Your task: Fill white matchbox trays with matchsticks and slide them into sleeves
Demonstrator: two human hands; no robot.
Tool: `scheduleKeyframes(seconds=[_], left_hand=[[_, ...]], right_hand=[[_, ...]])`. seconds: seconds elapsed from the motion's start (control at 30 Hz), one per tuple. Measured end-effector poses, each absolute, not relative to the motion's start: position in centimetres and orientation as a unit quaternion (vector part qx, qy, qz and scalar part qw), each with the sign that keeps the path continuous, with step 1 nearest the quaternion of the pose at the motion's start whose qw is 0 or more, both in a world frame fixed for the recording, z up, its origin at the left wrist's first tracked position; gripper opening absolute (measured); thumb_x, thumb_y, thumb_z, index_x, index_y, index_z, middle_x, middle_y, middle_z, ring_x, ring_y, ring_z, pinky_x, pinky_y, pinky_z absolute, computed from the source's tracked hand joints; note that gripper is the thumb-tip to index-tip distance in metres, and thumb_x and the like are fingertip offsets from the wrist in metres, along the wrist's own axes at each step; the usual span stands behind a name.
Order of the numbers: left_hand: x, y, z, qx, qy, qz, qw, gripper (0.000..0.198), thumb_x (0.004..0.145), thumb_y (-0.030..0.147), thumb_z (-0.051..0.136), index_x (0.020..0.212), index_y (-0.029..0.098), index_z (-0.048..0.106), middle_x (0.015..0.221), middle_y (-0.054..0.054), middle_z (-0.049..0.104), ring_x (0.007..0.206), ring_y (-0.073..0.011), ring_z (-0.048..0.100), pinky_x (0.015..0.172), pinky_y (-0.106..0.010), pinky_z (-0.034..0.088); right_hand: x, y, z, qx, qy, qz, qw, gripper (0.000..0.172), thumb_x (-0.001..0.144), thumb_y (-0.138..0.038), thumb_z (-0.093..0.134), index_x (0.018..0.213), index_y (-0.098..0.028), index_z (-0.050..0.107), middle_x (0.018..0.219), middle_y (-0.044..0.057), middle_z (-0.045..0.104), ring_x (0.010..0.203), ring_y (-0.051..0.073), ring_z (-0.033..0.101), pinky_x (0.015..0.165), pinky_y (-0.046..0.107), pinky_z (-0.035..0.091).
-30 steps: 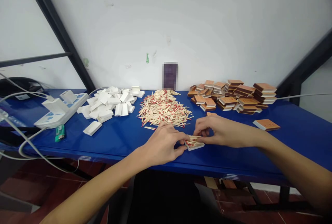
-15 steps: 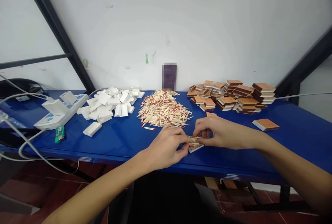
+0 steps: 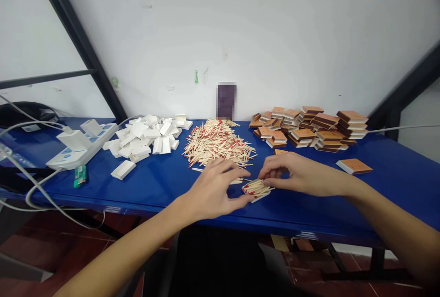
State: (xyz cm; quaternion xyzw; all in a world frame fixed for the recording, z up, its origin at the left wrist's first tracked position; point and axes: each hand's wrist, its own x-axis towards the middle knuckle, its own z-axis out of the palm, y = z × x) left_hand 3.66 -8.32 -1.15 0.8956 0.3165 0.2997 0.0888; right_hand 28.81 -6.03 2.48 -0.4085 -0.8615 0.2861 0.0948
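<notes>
A small white matchbox tray [image 3: 260,197] sits near the table's front edge, heaped with red-tipped matches [image 3: 257,188], some poking over its rim. My left hand [image 3: 216,189] is left of the tray, thumb and fingers spread apart, the thumb tip by the tray's near side. From the right, my right hand [image 3: 287,174] has thumb and fingers closed on the match ends at the tray's right side. A few loose matches [image 3: 236,180] lie just behind the tray, partly hidden by my left fingers. Beyond my hands rises a big pile of matches [image 3: 218,143].
White empty trays [image 3: 144,135] are heaped on the left, one apart [image 3: 123,169]. Orange-brown matchboxes [image 3: 302,134] are stacked at right, with a single matchbox [image 3: 354,166] nearer. A power strip [image 3: 82,146], cables and a green item [image 3: 80,176] occupy the blue table's left end.
My left hand has opened, its fingers lifting off the matches and away from the thumb. The filled tray is now more exposed, and loose matches show behind it. My right hand stays at the tray.
</notes>
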Motion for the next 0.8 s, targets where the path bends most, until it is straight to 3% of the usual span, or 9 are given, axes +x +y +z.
scheduleKeyframes(seconds=[0.17,0.47,0.63,0.8], left_hand=[[0.8,-7.7,-0.5,0.898,0.381,0.221,0.019,0.039,0.084,0.041,0.068,0.115,0.019,0.068,0.108,-0.008,0.065,0.106,-0.0275,0.058,0.096,-0.045,0.044],[1.5,-8.4,-1.5,0.903,0.377,0.205,0.033,0.034,0.089,0.041,0.063,0.115,0.018,0.069,0.105,-0.008,0.065,0.103,-0.0252,0.059,0.094,-0.043,0.045],[4.1,-10.4,-2.5,0.892,0.388,0.229,-0.039,0.048,0.084,0.054,0.067,0.110,0.014,0.070,0.100,-0.011,0.068,0.096,-0.0299,0.059,0.084,-0.045,0.047],[5.0,-11.6,-3.8,0.866,0.415,0.262,-0.101,0.036,0.085,0.049,0.068,0.092,0.014,0.070,0.087,-0.009,0.070,0.088,-0.0287,0.059,0.079,-0.044,0.046]], right_hand=[[29.2,-6.4,2.6,-0.410,-0.856,0.294,0.108,0.036,0.088,-0.053,0.061,0.105,-0.023,0.070,0.104,0.006,0.066,0.087,0.020,0.063,0.076,0.033,0.051],[30.5,-5.2,1.4,-0.393,-0.813,0.423,0.080,0.041,0.084,-0.045,0.070,0.117,-0.021,0.066,0.114,0.009,0.066,0.091,0.021,0.066,0.086,0.038,0.055],[30.3,-4.7,0.9,-0.388,-0.788,0.471,0.079,0.042,0.080,-0.044,0.075,0.113,-0.019,0.066,0.100,0.007,0.072,0.090,0.022,0.069,0.087,0.038,0.055],[29.0,-4.9,1.0,-0.407,-0.773,0.481,0.076,0.041,0.076,-0.048,0.077,0.101,-0.017,0.067,0.081,0.004,0.073,0.078,0.020,0.068,0.071,0.032,0.052]])
